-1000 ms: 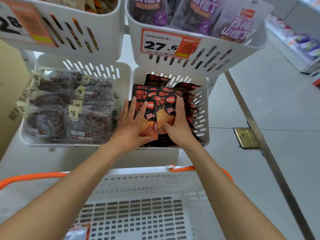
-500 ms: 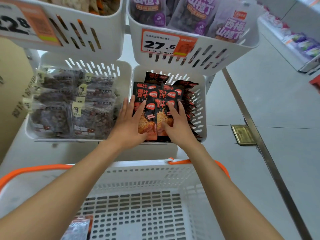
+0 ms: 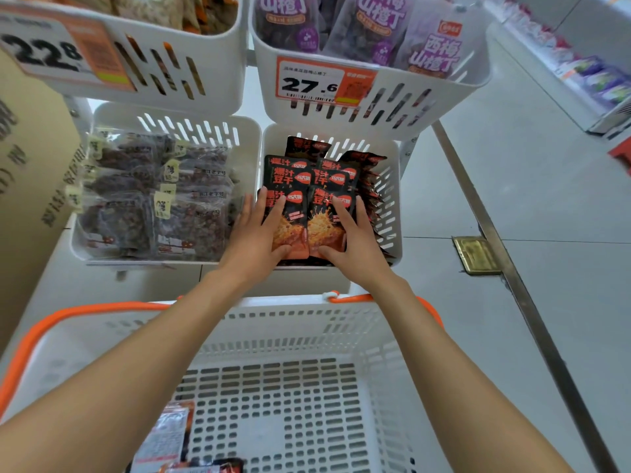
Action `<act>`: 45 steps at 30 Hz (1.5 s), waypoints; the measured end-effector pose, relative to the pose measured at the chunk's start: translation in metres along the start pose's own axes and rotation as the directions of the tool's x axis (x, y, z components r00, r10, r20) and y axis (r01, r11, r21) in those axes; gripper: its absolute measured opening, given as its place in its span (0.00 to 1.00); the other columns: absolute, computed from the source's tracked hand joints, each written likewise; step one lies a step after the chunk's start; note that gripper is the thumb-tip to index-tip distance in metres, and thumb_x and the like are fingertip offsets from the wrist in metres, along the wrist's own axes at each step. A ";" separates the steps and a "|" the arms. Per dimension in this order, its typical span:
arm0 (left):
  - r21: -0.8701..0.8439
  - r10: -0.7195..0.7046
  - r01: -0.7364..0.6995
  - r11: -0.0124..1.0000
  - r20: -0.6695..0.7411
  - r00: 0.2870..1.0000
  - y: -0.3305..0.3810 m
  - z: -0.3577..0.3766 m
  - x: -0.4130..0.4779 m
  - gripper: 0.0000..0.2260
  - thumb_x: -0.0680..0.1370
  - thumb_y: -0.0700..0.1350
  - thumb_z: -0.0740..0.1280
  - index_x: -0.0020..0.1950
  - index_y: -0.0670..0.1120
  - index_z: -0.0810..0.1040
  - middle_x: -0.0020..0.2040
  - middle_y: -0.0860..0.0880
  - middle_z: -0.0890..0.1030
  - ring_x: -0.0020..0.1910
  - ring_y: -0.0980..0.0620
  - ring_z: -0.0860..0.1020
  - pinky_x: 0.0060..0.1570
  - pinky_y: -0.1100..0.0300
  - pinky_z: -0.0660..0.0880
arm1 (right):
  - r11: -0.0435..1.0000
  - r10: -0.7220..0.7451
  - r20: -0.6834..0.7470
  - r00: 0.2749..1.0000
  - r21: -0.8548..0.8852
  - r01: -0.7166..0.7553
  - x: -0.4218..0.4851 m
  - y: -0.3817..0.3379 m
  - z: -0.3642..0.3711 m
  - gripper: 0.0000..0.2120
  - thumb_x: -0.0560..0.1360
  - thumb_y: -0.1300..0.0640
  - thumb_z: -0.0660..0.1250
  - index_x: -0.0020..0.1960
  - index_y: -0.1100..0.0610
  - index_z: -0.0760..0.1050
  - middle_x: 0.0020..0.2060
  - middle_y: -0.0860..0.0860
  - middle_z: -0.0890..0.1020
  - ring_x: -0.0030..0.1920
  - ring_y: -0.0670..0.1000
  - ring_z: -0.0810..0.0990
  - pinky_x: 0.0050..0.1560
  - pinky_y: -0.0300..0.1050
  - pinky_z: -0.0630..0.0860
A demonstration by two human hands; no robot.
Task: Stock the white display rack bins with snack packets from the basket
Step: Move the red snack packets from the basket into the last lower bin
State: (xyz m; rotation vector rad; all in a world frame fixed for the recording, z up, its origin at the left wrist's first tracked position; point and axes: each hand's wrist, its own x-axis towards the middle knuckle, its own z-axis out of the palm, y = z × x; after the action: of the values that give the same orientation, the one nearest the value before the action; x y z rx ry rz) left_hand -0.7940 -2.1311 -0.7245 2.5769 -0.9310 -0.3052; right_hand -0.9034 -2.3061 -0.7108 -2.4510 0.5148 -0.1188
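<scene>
On a shop's grey floor, the slotted white plastic rack bin (image 3: 392, 186) takes black-and-red snack packets (image 3: 307, 213); left hand (image 3: 254, 238) and right hand (image 3: 353, 245) lie on them, fingers apart, squaring the front row. Next likely: reach into the orange-handled white basket (image 3: 341, 322).

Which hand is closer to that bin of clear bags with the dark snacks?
Left. The left hand lies right beside the bin of clear bags, at its right edge. The right hand is farther away, on the black and orange packets in the neighbouring bin.
</scene>
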 end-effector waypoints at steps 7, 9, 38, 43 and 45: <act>-0.090 0.041 -0.041 0.995 0.000 0.999 0.014 -0.021 -0.034 0.39 0.79 0.48 0.69 0.82 0.51 0.48 0.82 0.47 0.43 0.80 0.47 0.43 0.78 0.49 0.50 | 1.000 -0.007 -0.043 0.999 0.017 0.008 -0.021 -0.025 -0.014 0.39 0.75 0.54 0.73 0.79 0.47 0.56 0.80 0.53 0.46 0.80 0.53 0.48 0.77 0.51 0.53; -0.182 0.047 -0.057 0.982 -0.062 0.997 0.017 -0.035 -0.060 0.35 0.78 0.47 0.70 0.81 0.49 0.55 0.82 0.46 0.51 0.80 0.46 0.51 0.77 0.51 0.53 | 0.998 -0.051 -0.086 0.995 0.038 0.054 -0.040 -0.042 -0.010 0.36 0.75 0.56 0.72 0.78 0.51 0.60 0.79 0.55 0.52 0.79 0.53 0.53 0.77 0.50 0.56; 0.219 -0.037 0.073 0.973 -0.162 0.986 -0.128 -0.051 -0.294 0.27 0.74 0.58 0.72 0.70 0.51 0.73 0.74 0.48 0.70 0.77 0.48 0.61 0.77 0.45 0.51 | 0.994 0.062 0.819 0.570 0.000 -0.109 -0.225 -0.066 0.235 0.48 0.63 0.32 0.76 0.75 0.53 0.62 0.67 0.49 0.71 0.68 0.54 0.70 0.68 0.54 0.69; 0.299 0.160 -0.100 0.949 -0.181 0.970 -0.118 -0.052 -0.297 0.27 0.72 0.56 0.74 0.68 0.49 0.74 0.72 0.45 0.72 0.76 0.44 0.63 0.77 0.40 0.51 | 0.956 0.100 0.887 0.450 0.039 -0.291 -0.222 -0.070 0.212 0.13 0.73 0.59 0.74 0.55 0.59 0.78 0.48 0.54 0.82 0.47 0.53 0.80 0.46 0.43 0.77; 0.257 0.258 -0.248 0.934 -0.004 0.966 -0.107 -0.043 -0.298 0.38 0.68 0.62 0.75 0.74 0.50 0.68 0.78 0.46 0.63 0.79 0.46 0.56 0.77 0.40 0.49 | 0.880 0.105 0.854 0.510 0.160 -0.448 -0.215 -0.077 0.188 0.10 0.74 0.60 0.73 0.54 0.59 0.78 0.43 0.52 0.83 0.41 0.51 0.81 0.41 0.40 0.76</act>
State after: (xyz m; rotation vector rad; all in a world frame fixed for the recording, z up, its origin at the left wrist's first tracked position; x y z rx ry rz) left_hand -0.9446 -1.8494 -0.7089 2.6336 -1.3508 -0.0672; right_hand -1.0365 -2.0604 -0.8067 -1.7181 0.3880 0.9792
